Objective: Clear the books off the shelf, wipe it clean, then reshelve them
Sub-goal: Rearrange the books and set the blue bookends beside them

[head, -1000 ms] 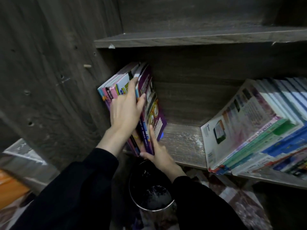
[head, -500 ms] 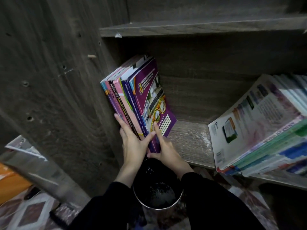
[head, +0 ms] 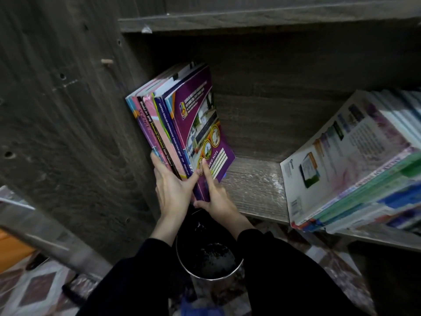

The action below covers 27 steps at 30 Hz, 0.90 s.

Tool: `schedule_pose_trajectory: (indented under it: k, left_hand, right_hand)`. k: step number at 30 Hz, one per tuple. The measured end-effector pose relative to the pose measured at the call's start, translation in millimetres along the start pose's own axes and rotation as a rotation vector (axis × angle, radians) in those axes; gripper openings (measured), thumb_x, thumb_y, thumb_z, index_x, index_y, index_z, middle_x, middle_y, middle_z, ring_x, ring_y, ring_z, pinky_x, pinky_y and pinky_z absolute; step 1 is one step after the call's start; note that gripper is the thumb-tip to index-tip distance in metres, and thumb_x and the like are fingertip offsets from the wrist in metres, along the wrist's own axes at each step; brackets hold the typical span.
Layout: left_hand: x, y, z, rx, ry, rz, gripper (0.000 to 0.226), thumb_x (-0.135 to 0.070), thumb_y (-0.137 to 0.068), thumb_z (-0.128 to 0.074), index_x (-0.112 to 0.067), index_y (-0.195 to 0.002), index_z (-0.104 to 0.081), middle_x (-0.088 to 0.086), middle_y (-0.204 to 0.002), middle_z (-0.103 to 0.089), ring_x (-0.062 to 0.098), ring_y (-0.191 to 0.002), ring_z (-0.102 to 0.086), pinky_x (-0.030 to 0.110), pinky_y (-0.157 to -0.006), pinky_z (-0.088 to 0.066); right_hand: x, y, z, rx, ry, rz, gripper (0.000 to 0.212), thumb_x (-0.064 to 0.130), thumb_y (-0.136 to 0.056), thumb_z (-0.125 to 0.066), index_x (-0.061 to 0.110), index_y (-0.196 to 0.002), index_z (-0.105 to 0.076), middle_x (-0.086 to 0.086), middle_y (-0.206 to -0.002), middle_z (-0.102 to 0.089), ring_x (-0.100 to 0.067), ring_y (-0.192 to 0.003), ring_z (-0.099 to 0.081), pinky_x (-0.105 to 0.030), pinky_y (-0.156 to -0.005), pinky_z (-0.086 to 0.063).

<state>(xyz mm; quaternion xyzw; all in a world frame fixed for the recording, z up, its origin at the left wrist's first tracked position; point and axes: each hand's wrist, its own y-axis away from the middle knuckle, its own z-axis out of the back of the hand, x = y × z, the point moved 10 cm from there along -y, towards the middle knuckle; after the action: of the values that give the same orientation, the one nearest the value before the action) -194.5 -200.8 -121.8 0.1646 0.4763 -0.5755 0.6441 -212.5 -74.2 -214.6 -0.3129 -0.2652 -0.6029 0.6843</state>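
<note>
A small stack of books [head: 175, 124] stands upright against the left wall of the dark wooden shelf [head: 252, 192], a purple-covered one on its right side. My left hand [head: 173, 190] grips the bottom of the stack's spines, thumb across the front. My right hand [head: 216, 197] holds the lower edge of the purple book, index finger lying up its cover. A second, larger pile of books [head: 355, 169] leans on the right part of the same shelf.
A round metal-rimmed bin [head: 208, 256] with a dark inside stands right below my hands. The bare shelf board between the two book groups looks streaked. Another shelf board [head: 262, 18] runs above. Patterned floor [head: 38, 286] lies at the lower left.
My left hand slid from the top of the stack down to its bottom edge. The stack now stands more upright against the left wall. My right hand stayed at the lower edge.
</note>
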Motion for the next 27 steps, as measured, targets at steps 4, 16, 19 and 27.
schedule_pose_trajectory:
  k: [4,16,19,27]
  left_hand:
    - [-4.3,3.5,2.9,0.029,-0.047,-0.021,0.122,-0.039,-0.071,-0.08,-0.009,-0.15,0.008,0.021,-0.143,-0.03,0.039,-0.13,-0.037,0.044,-0.101,-0.036]
    - [-150.8,89.1,-28.4,0.058,-0.144,-0.636,0.09,-0.015,-0.078,-0.065,-0.014,-0.151,-0.012,0.02,-0.151,-0.016,0.037,-0.138,-0.02,0.045,-0.111,-0.022]
    - [-194.3,112.9,-56.7,0.151,-0.052,-0.676,0.083,-0.016,-0.079,-0.065,-0.015,-0.149,-0.022,0.018,-0.149,-0.021,0.034,-0.137,-0.018,0.039,-0.111,-0.02]
    - [-280.7,174.7,-119.9,0.576,0.041,-0.802,0.061,-0.024,-0.089,-0.057,-0.033,-0.144,-0.032,0.003,-0.155,-0.014,0.012,-0.141,0.009,0.042,-0.114,-0.012]
  right_hand:
    - [1.3,3.2,-2.8,-0.013,-0.003,0.018,0.126,0.014,-0.079,-0.075,0.064,-0.128,0.03,-0.02,-0.138,-0.044,-0.035,-0.127,-0.043,-0.048,-0.104,-0.038]
    - [32.9,110.6,201.9,-0.716,0.122,0.079,0.037,0.005,-0.076,-0.043,0.01,-0.102,-0.069,-0.009,-0.096,-0.065,-0.029,-0.096,-0.056,-0.029,-0.084,-0.038]
    - [44.5,172.9,274.9,-1.052,0.206,0.175,0.031,0.009,-0.07,-0.039,0.009,-0.086,-0.066,-0.007,-0.083,-0.06,-0.025,-0.084,-0.051,-0.024,-0.076,-0.033]
    - [-6.4,262.2,349.8,-1.352,0.362,-0.213,0.054,0.0,-0.062,-0.046,0.008,-0.113,-0.059,-0.018,-0.115,-0.053,-0.028,-0.107,-0.037,-0.038,-0.091,-0.026]
